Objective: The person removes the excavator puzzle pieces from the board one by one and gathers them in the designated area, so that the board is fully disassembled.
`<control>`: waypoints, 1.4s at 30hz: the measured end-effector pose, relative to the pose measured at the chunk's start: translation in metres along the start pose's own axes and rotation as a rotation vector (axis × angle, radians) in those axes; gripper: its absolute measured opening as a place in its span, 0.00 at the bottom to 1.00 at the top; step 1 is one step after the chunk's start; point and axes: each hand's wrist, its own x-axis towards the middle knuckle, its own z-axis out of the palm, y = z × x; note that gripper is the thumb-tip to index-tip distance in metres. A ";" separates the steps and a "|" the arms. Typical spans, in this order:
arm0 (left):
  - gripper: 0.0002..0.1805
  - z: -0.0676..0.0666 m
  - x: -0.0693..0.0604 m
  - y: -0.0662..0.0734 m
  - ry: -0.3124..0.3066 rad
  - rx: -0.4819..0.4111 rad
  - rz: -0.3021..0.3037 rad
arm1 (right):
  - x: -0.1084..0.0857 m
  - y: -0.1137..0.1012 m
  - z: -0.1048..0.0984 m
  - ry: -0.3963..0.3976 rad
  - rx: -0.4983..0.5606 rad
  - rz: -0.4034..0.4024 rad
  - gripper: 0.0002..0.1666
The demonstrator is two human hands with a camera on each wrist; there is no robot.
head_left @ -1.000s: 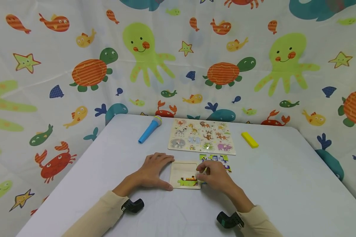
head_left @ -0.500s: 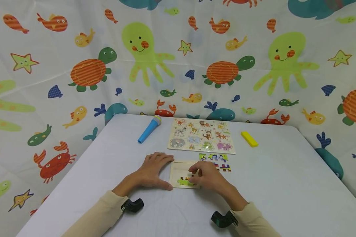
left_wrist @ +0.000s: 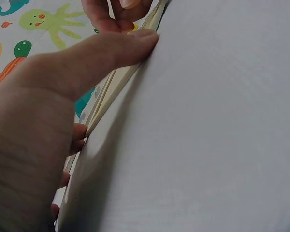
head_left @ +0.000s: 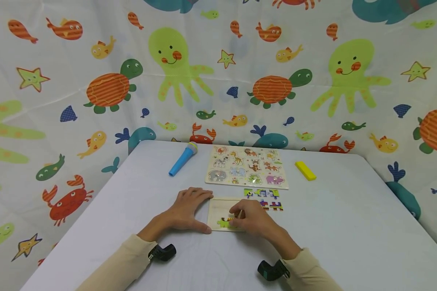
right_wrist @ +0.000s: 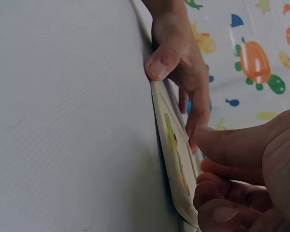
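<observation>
A small wooden puzzle tray (head_left: 215, 214) lies on the table, with green and striped puzzle pieces (head_left: 223, 222) along its near side. My left hand (head_left: 189, 212) holds the tray's left side, thumb at the near corner and fingers at the far corner. Over the tray's right part is my right hand (head_left: 253, 218), fingers curled and thumb close to the forefinger. In the right wrist view the right thumb (right_wrist: 222, 145) and forefinger stand above the tray's end. Whether a piece is between them cannot be told. Several loose puzzle pieces (head_left: 262, 193) lie beyond the right hand.
An animal peg puzzle board (head_left: 247, 166) lies behind the loose pieces. A blue toy microphone (head_left: 182, 160) is at the back left, a yellow block (head_left: 306, 171) at the right. A curtain with sea animals (head_left: 218, 85) hangs behind the white table (head_left: 138, 194).
My right hand has moved left over the tray and now covers more of the pieces in it. Loose pieces behind it show more. My left hand has stayed at the tray.
</observation>
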 end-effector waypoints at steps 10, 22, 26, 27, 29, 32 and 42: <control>0.59 0.000 -0.002 0.001 -0.007 -0.016 -0.005 | -0.001 0.005 0.004 0.008 -0.039 -0.016 0.16; 0.59 -0.002 -0.001 0.002 -0.016 -0.005 -0.010 | -0.001 0.006 0.007 0.011 -0.065 -0.054 0.15; 0.58 -0.002 0.000 0.001 -0.016 -0.006 -0.009 | -0.001 0.007 0.009 0.011 -0.066 -0.055 0.13; 0.59 -0.002 0.000 0.001 -0.016 -0.006 -0.008 | -0.001 0.007 0.009 0.012 -0.065 -0.054 0.12; 0.59 -0.002 -0.001 0.001 -0.014 -0.006 -0.007 | -0.001 0.007 0.010 0.011 -0.064 -0.055 0.11; 0.59 -0.002 -0.001 0.001 -0.011 -0.005 -0.007 | -0.001 0.007 0.011 0.012 -0.067 -0.055 0.09; 0.58 -0.003 -0.001 0.003 -0.009 -0.014 -0.009 | -0.003 0.004 0.012 0.007 -0.059 -0.043 0.09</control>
